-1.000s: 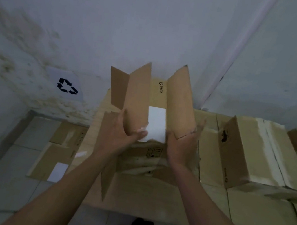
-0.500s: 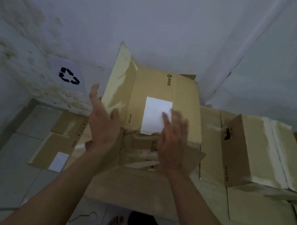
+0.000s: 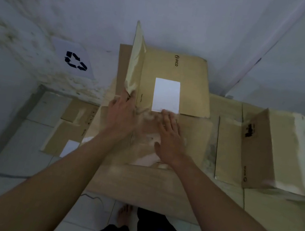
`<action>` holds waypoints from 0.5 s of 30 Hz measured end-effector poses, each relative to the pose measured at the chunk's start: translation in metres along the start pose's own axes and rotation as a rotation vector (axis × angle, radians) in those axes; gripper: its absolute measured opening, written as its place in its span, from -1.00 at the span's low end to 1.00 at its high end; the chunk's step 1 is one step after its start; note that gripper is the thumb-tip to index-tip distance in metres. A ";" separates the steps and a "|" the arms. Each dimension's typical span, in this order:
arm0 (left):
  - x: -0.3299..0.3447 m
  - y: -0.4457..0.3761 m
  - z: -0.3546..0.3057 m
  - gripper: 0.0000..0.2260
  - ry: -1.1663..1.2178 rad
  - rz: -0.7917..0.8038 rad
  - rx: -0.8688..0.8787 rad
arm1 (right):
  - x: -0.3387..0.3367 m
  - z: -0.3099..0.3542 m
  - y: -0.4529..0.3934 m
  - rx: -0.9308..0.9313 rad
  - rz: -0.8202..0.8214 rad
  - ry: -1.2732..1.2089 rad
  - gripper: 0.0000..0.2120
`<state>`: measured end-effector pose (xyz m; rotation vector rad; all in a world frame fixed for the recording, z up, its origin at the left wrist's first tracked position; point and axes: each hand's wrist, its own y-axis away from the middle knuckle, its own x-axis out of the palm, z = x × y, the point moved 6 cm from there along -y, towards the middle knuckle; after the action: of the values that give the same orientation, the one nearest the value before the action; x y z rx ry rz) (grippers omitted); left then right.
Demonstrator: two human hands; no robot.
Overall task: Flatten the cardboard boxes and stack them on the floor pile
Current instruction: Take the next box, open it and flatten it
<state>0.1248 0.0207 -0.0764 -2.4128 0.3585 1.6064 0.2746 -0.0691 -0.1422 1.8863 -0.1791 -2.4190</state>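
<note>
At my far left a flattened box (image 3: 71,125) lies on the floor (image 3: 3,152) below the recycling sign (image 3: 75,60) on the wall. Just right of it, the box I am flattening (image 3: 174,83) lies on the cardboard pile in front of me, its labelled panel facing up and one flap (image 3: 136,57) standing upright along its left edge. My left hand (image 3: 120,118) lies at the foot of that flap, fingers stretched out against the cardboard, gripping nothing that I can see. My right hand (image 3: 170,135) lies flat, fingers spread, pressing the near part of the box just below the white label (image 3: 166,95). I judge the cardboard light and stiff, likely to spring back at its creases, so pushing with flat palms near the folds should work better than pinching, and the raised flap is best taken by its free edge. Further right a taped box (image 3: 280,154) stands unflattened on the pile.
</note>
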 end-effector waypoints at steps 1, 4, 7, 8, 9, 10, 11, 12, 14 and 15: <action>0.011 -0.004 0.007 -0.45 0.018 0.046 -0.046 | 0.011 -0.007 0.000 0.030 0.092 -0.039 -0.10; 0.053 -0.006 0.037 -0.41 0.083 0.232 -0.156 | 0.045 -0.020 0.012 0.085 0.318 -0.099 -0.13; 0.097 0.001 0.070 -0.42 0.148 0.408 -0.222 | 0.078 -0.029 0.023 0.124 0.508 -0.098 -0.11; 0.110 0.004 0.080 -0.40 0.149 0.456 -0.244 | 0.086 -0.030 0.023 0.134 0.545 -0.092 -0.11; 0.120 0.008 0.089 -0.35 0.147 0.494 -0.271 | 0.090 -0.030 0.020 0.138 0.559 -0.079 -0.14; 0.129 0.012 0.096 -0.30 0.137 0.522 -0.301 | 0.092 -0.030 0.015 0.135 0.546 -0.064 -0.18; 0.135 0.015 0.101 -0.26 0.118 0.532 -0.337 | 0.092 -0.030 0.008 0.130 0.513 -0.059 -0.25; 0.138 0.017 0.104 -0.25 0.097 0.512 -0.368 | 0.090 -0.030 0.000 0.130 0.468 -0.065 -0.32; 0.138 0.018 0.106 -0.28 0.038 0.389 -0.426 | 0.081 -0.036 -0.019 0.164 0.374 -0.103 -0.43; 0.134 0.018 0.108 -0.30 0.013 0.312 -0.498 | 0.076 -0.042 -0.030 0.210 0.327 -0.119 -0.46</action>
<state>0.0751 0.0271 -0.2420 -2.8427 0.3899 2.0131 0.2975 -0.0512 -0.2297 1.6263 -0.7139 -2.3589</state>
